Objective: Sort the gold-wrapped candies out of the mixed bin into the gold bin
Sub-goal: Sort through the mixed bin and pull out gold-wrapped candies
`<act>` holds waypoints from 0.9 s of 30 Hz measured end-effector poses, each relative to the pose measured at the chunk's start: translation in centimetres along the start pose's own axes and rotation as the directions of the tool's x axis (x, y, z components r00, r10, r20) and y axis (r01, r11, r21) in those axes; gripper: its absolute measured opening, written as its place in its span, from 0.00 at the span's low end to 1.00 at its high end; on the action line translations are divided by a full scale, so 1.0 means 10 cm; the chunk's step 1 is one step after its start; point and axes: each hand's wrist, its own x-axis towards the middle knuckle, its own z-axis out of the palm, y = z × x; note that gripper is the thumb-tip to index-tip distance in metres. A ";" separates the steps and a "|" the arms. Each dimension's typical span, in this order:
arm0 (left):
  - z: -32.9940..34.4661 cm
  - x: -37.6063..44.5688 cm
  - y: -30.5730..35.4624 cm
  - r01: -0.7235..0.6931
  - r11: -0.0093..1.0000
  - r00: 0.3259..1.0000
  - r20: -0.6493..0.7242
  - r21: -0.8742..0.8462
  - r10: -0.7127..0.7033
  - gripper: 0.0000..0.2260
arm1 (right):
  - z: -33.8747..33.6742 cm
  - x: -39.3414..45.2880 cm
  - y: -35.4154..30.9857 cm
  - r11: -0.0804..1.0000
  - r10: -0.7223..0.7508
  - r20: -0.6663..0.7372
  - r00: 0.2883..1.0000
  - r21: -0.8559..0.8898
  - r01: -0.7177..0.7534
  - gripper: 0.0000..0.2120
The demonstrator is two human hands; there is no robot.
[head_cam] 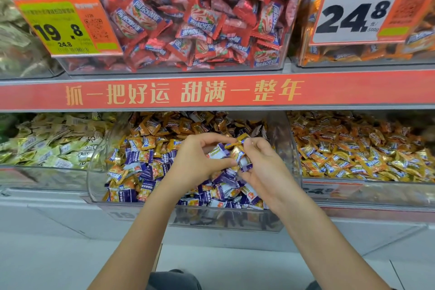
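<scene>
Both hands are over the mixed bin (96, 172), a clear curved-front container on the lower shelf, filled with purple-and-white and gold-wrapped candies jumbled together. The left hand (197, 160) has its fingers curled, with the forefinger and thumb arched toward the right hand; a purple-and-white candy (219, 151) sits against its fingertips, though whether it is gripped or merely touched cannot be told. The right hand (261, 162) has its fingers curled round a small cluster of gold-wrapped candies (237, 152), with one gold wrapper end projecting above the fingertips. The two hands meet fingertip to fingertip above the middle of the bin. The gold bin (367, 189) stands just beside the mixed bin on the right side, on the same shelf, holding gold and orange wrappers only. A bin of pale green-wrapped candies (47, 146) stands to the left. Above runs a red shelf strip (211, 92) with gold lettering. On the upper shelf stands a bin of red-wrapped candies (188, 26) bearing a price tag (66, 26) marked 19.8, and beside it to the right, a second price tag (362, 7) marked 24.8.
</scene>
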 end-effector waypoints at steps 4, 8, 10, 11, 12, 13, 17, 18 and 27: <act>-0.03 0.02 0.00 0.062 0.990 0.997 -0.040 -0.130 -0.068 0.13 | -0.08 -0.01 -0.08 0.945 -0.141 -0.005 0.990 -0.298 0.133 0.08; -0.05 0.03 -0.01 0.097 0.982 0.990 -0.082 -0.161 -0.111 0.13 | -0.10 -0.08 -0.12 0.758 -0.470 0.046 0.882 -0.491 0.430 0.06; -0.03 0.01 0.03 0.064 0.983 0.994 -0.077 -0.172 -0.078 0.13 | -0.04 -0.06 -0.09 0.692 -0.565 0.052 0.824 -0.515 0.506 0.05; 0.00 0.00 0.05 0.035 0.989 0.996 -0.077 -0.147 -0.046 0.13 | -0.01 -0.04 -0.07 0.696 -0.572 0.042 0.819 -0.503 0.512 0.05; 0.03 -0.01 0.07 0.006 0.996 0.996 -0.085 -0.094 -0.014 0.12 | 0.03 -0.02 -0.05 0.743 -0.544 0.022 0.839 -0.453 0.493 0.05; 0.07 -0.01 0.09 -0.015 0.999 0.995 -0.098 -0.038 0.011 0.12 | 0.07 -0.01 -0.04 0.820 -0.482 -0.001 0.876 -0.352 0.451 0.06; 0.23 -0.03 0.15 -0.052 0.996 0.984 -0.166 0.076 0.064 0.17 | 0.16 0.01 -0.01 0.956 -0.146 -0.043 0.988 0.252 0.152 0.11; 0.27 -0.04 0.16 -0.064 0.994 0.982 -0.172 0.090 0.079 0.17 | 0.16 0.01 0.00 0.954 -0.146 -0.085 0.986 0.250 0.162 0.11; 0.42 -0.10 0.27 -0.238 0.962 0.962 -0.105 0.130 0.253 0.16 | -0.14 -0.21 -0.23 0.667 -0.635 -0.121 0.763 -0.584 0.463 0.07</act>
